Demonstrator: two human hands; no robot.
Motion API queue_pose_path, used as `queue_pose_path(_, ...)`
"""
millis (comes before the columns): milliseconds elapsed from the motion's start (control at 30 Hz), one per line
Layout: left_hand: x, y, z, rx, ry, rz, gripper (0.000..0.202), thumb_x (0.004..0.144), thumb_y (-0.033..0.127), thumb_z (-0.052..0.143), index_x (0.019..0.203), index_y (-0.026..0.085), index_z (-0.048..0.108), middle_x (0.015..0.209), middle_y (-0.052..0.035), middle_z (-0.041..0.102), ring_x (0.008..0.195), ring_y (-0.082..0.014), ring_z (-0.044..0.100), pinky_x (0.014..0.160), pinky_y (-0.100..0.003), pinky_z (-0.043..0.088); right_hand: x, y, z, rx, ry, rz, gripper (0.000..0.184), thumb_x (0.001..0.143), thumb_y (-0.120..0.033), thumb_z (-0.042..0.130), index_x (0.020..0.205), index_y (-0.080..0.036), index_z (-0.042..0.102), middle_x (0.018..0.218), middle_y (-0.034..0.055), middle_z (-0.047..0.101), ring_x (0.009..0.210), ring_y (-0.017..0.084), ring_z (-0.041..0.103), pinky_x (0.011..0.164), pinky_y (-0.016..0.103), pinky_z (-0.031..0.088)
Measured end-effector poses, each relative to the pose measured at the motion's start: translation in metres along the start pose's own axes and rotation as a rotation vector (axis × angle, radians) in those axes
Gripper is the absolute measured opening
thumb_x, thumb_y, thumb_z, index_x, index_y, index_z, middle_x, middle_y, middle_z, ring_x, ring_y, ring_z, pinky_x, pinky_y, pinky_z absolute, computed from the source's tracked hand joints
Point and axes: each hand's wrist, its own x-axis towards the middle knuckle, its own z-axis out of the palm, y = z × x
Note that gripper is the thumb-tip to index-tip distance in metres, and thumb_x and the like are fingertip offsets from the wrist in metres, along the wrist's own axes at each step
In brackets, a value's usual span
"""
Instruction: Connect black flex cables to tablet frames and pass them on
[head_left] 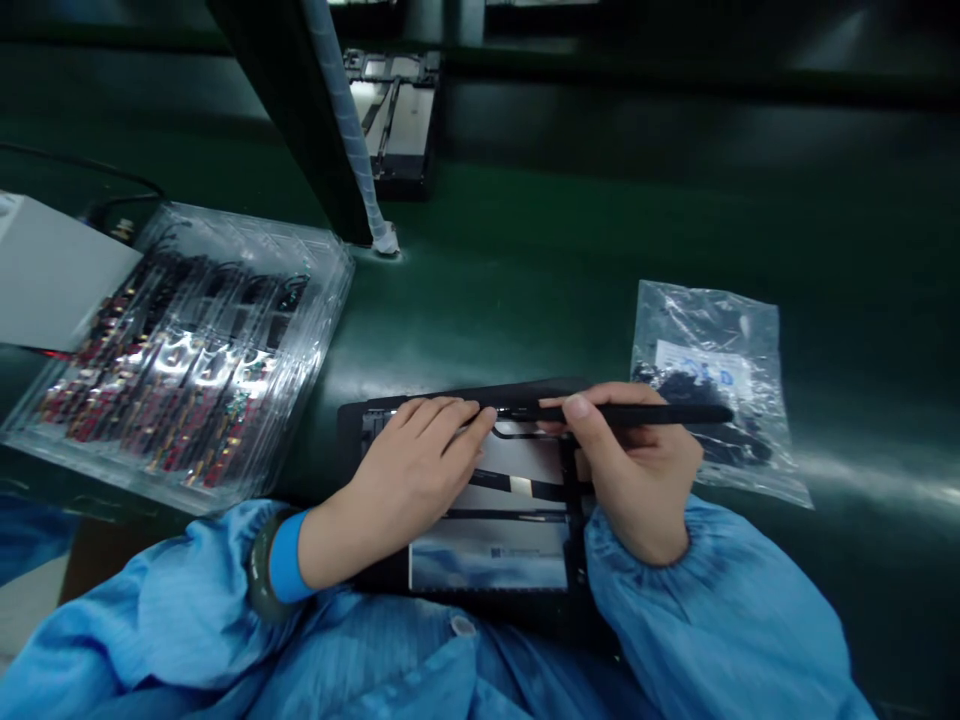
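An opened black tablet-like device [495, 540] lies on the green surface right in front of me, its metal inner plate showing. My left hand [409, 470] rests flat on its upper left part, fingers stretched toward the top edge. My right hand [637, 480] is closed on a thin black tool [660, 414] that lies horizontally, its left tip at the device's top edge next to my left fingertips. Both forearms wear blue sleeves, and the left wrist carries a dark band.
A clear plastic tray [187, 350] with several rows of small red and black parts sits at the left, beside a white box [52, 270]. A clear bag [709, 380] of small black parts lies at the right. Another opened device [397, 110] and a dark post [300, 120] stand behind.
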Motion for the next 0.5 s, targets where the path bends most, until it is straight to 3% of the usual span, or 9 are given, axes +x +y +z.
queue_pose_path(300, 0.009, -0.003, 0.005, 0.147, -0.047, 0.067, 0.035, 0.094, 0.021, 0.048, 0.124, 0.003, 0.053, 0.106, -0.0149, 0.063, 0.092, -0.0258, 0.056, 0.074, -0.039, 0.047, -0.009, -0.002, -0.011, -0.015, 0.114, -0.152, 0.010, 0.082, -0.031, 0.071, 0.081, -0.024, 0.064, 0.074, 0.0004, 0.072, 0.059, 0.018, 0.069, 0.056, 0.031, 0.058)
queue_pose_path(500, 0.007, 0.001, 0.003, 0.231, -0.109, 0.067, 0.038, 0.097, 0.022, 0.042, 0.130, 0.004, 0.049, 0.111, -0.0149, 0.062, 0.096, -0.0264, 0.055, 0.076, -0.040, 0.046, -0.017, -0.003, -0.024, 0.005, 0.342, -0.351, 0.012, 0.083, -0.030, 0.067, 0.079, -0.020, 0.063, 0.070, -0.0011, 0.070, 0.061, 0.018, 0.067, 0.060, 0.033, 0.056)
